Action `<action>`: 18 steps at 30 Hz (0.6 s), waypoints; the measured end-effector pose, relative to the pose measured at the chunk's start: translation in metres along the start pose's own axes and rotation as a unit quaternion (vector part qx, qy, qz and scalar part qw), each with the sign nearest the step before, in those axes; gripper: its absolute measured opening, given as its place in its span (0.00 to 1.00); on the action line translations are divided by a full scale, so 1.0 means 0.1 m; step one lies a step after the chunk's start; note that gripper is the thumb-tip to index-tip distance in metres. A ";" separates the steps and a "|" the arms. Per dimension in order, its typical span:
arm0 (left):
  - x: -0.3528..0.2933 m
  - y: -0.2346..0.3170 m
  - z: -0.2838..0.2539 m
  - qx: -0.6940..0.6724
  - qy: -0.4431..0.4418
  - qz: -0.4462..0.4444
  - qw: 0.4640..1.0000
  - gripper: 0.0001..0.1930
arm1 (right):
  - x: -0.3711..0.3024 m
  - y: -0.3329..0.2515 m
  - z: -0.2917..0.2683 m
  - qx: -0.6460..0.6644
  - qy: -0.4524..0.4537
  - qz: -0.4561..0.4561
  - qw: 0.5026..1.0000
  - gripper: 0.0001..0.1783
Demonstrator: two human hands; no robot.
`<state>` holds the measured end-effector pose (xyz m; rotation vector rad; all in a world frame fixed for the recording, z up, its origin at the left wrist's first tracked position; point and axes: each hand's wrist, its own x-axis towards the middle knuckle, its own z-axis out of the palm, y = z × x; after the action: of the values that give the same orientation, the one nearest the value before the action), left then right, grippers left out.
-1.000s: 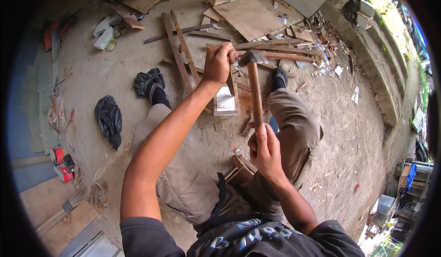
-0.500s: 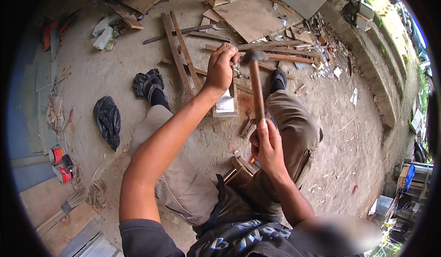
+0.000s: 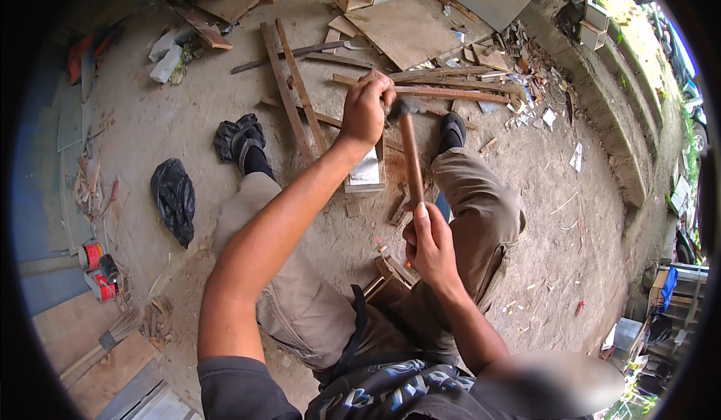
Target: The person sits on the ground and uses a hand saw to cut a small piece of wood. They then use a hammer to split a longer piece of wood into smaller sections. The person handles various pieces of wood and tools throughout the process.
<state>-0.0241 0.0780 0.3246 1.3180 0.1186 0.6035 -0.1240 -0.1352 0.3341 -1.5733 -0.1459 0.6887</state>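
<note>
My right hand is wrapped round the wooden handle of a hammer, thumb along the handle. The dark hammer head is just right of my left hand's fingers, with little gap between them in this view. My left hand is closed at the far end of a narrow wooden box with a pale inside, which stands on the ground between my feet. What those fingers pinch is hidden. Nearer me, between my thighs, sits a smaller wooden piece or box, partly covered by my right leg.
Long wooden strips lie beyond my left foot, and more boards beyond the right. A flat panel lies farther off. A black plastic bag is on the left, near red cans. Concrete steps rise at right.
The hammer head has come lower and left, nearer my left hand. My right hand has shifted slightly left and down with the handle. My left hand stays closed by the box's far end.
</note>
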 end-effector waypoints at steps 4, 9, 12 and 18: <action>-0.06 -0.08 0.12 0.023 -0.012 0.042 0.999 0.17 | -0.09 0.00 -0.06 0.034 0.024 0.010 0.999 0.20; 0.04 0.04 0.07 0.028 0.021 0.012 0.999 0.18 | -0.06 -0.20 -0.09 0.055 0.019 -0.030 0.998 0.18; 0.05 0.00 0.04 0.040 0.046 0.014 0.998 0.18 | -0.08 -0.13 -0.07 0.077 -0.001 -0.013 0.997 0.18; -0.03 -0.06 0.04 0.088 0.064 0.074 0.991 0.18 | -0.18 -0.10 0.03 0.054 -0.004 0.027 0.998 0.21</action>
<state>-0.0227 0.0722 0.3189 1.4677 0.1849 0.8194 -0.1365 -0.1401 0.3498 -1.4754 -0.0703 0.7341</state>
